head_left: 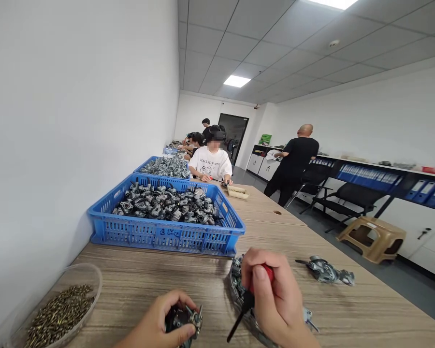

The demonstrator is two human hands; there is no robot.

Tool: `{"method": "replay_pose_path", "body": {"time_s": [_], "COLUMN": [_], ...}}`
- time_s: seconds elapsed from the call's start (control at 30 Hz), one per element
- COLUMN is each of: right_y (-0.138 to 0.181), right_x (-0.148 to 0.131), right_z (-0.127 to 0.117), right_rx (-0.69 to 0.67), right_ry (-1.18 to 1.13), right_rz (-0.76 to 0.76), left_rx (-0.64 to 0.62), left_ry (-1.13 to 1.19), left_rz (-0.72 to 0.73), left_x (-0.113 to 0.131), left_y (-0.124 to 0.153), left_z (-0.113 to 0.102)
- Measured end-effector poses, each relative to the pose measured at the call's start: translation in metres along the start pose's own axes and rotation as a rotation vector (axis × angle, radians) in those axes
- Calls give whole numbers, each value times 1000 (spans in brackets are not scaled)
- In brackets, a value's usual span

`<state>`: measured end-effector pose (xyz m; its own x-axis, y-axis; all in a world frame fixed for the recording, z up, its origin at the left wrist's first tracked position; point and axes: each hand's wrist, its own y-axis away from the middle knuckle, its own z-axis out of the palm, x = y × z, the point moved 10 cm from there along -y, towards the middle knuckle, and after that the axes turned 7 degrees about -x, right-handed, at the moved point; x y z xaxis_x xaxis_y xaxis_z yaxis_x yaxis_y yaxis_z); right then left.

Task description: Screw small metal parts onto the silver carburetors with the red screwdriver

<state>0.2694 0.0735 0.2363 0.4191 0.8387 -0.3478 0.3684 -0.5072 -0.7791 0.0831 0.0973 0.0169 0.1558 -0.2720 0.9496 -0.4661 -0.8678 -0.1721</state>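
Observation:
My left hand is closed around a small carburetor of grey and black metal, just above the table at the bottom of the head view. In my right hand is a screwdriver with a red and black handle, its dark shaft slanting down to the left, its tip apart from the carburetor. Behind that hand, partly hidden by it, stands a clear round container holding metal parts. Brass-coloured screws fill a clear plastic tub at the lower left.
A blue crate heaped with carburetors stands ahead against the wall, with another blue crate beyond. Some carburetors lie on the table at right. A person sits across, near a small cream tray; another stands at right.

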Motion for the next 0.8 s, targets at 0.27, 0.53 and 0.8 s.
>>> {"method": "replay_pose_path", "body": {"time_s": [0.27,0.53,0.8], "right_y": [-47,-27,-26], "right_x": [-67,-12,-2], "right_z": [-18,22,51], "right_rx": [266,315,178], "right_ry": [-506,-484,-459], "right_rz": [-254,-275,-210], "left_rx": [7,31,-23], "left_ry": [53,85,37], "left_rz": [-20,-16,-12], "left_x": [-10,-18,-6], "left_y": [3,8,11], "left_z": [0,1,1]}}
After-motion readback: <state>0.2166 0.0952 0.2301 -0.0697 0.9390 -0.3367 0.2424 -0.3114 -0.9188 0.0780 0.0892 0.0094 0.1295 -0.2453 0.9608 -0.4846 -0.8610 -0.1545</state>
